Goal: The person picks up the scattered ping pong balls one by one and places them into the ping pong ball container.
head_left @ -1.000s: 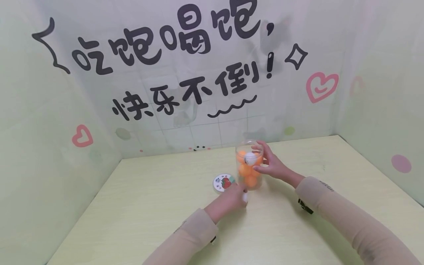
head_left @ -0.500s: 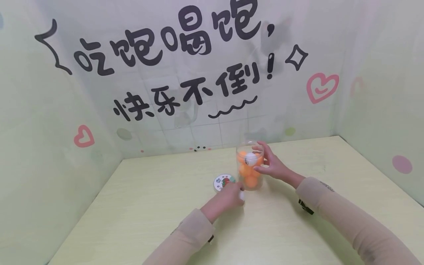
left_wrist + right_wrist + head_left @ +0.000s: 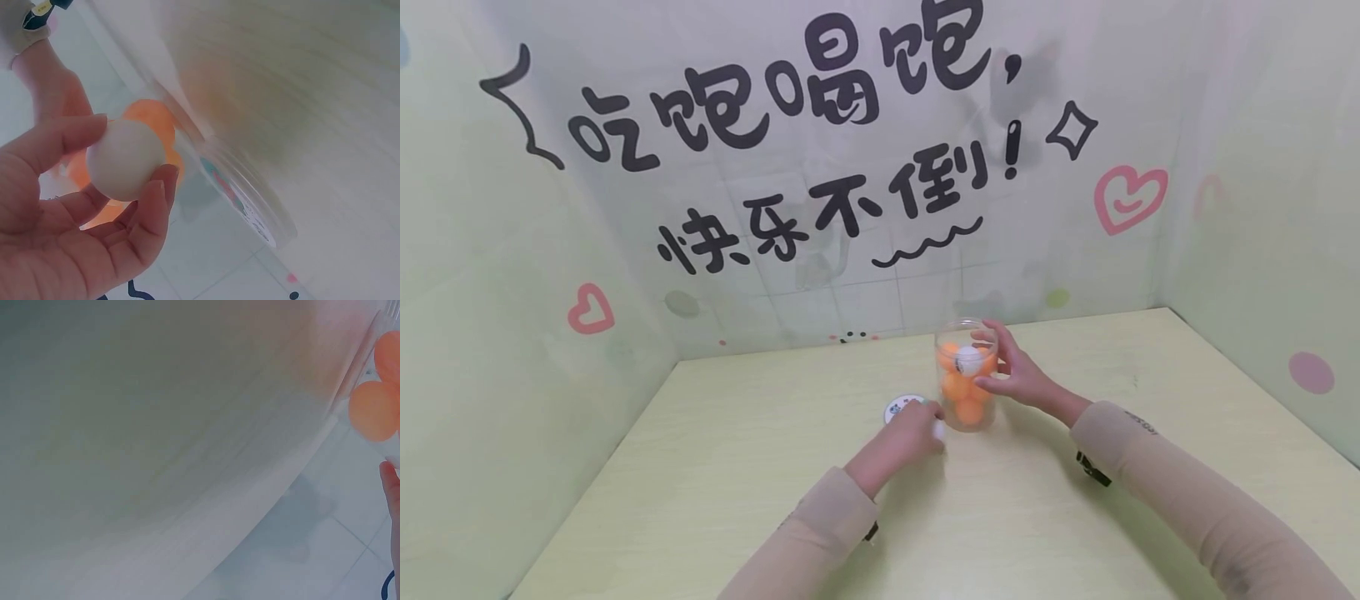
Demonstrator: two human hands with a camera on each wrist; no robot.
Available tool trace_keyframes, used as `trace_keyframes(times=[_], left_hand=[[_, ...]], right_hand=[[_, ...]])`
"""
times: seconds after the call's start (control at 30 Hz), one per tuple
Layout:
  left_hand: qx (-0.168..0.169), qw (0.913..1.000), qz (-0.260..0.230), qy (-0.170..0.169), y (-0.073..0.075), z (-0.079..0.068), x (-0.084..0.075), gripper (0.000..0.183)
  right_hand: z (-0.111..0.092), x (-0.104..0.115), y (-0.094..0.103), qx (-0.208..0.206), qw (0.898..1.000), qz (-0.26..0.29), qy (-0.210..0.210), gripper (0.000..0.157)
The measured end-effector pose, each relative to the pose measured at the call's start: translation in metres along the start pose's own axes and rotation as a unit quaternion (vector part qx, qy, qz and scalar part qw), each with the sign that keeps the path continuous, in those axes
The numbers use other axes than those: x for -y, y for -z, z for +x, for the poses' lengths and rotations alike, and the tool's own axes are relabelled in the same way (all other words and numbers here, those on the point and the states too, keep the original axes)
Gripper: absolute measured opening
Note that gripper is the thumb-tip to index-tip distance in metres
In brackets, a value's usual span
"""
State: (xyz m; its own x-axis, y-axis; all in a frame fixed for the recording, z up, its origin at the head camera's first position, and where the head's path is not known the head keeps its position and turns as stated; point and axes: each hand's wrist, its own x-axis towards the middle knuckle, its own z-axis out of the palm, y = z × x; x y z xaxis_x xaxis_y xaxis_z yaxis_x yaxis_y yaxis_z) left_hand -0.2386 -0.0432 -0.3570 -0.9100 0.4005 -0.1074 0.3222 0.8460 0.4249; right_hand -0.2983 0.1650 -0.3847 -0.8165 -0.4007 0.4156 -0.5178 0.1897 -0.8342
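Observation:
My left hand (image 3: 910,435) pinches a white ping-pong ball (image 3: 126,160) between thumb and fingertips, just in front of a clear plastic jar (image 3: 951,332). Several orange ping-pong balls (image 3: 968,408) and a white one (image 3: 969,360) lie inside the upright, lidless jar. Curled round the jar's right side, my right hand (image 3: 1024,377) holds it on the table. The right wrist view catches only a fingertip (image 3: 389,475) of that hand, beside orange balls (image 3: 374,411). A round lid (image 3: 901,407) with a printed label lies left of the jar, partly hidden behind my left hand.
The pale wooden table (image 3: 737,467) ends at a printed curtain wall (image 3: 820,292) close behind the jar. More curtain stands along the left and right sides of the table.
My left hand has drawn slightly left and away from the jar with the white ball, covering more of the lid. The right hand and jar stay in place.

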Motion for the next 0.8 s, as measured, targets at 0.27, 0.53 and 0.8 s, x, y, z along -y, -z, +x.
trace_keyframes(times=[0.27, 0.53, 0.8], left_hand=[[-0.022, 0.9997, 0.002, 0.012, 0.008, 0.001, 0.002, 0.039], [-0.036, 0.9989, -0.007, 0.028, 0.022, 0.004, -0.002, 0.039], [-0.069, 0.9970, -0.019, 0.028, 0.037, 0.004, -0.007, 0.040]], right_hand=[[-0.001, -0.001, 0.001, 0.004, 1.000, -0.003, 0.001, 0.079], [0.001, -0.003, 0.001, -0.001, 1.000, -0.007, 0.006, 0.078], [0.002, -0.004, 0.002, -0.002, 1.000, -0.007, 0.010, 0.079]])
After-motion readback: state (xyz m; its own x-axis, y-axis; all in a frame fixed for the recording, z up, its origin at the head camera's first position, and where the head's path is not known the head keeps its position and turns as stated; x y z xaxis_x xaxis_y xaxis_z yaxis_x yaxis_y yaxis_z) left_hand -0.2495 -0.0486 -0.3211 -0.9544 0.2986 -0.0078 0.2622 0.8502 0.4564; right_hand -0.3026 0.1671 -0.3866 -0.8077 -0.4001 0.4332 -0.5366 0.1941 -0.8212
